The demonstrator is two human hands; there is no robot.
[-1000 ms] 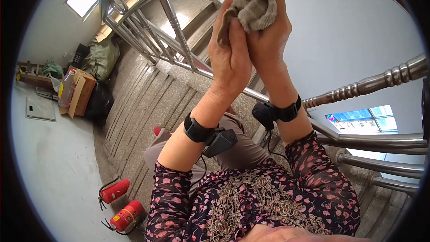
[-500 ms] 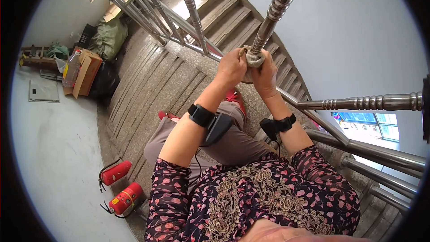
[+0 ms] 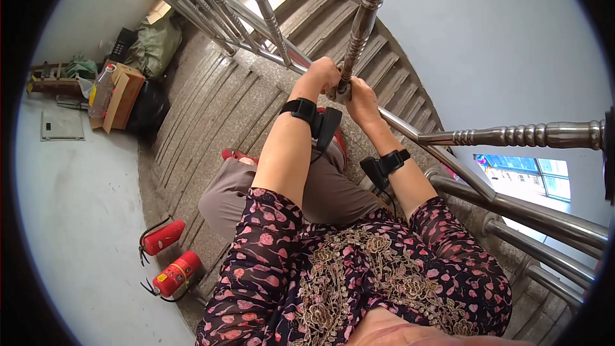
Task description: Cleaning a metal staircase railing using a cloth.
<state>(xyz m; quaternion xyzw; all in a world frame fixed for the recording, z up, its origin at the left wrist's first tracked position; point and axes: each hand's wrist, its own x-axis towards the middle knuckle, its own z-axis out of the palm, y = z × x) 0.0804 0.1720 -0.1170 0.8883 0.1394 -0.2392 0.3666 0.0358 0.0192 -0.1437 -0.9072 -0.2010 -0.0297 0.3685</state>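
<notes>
Well, your left hand and right hand look closed on the greyish cloth, around the lower part of the metal baluster, far and centre. Wiping seems under way; which stretches are finished or left doesn't show. Your fingers mostly hide the cloth; the baluster's top is cut off.

post – shiny mtl, ringed | cloth – grey-beige, bunched agst post's lwr pt
</notes>
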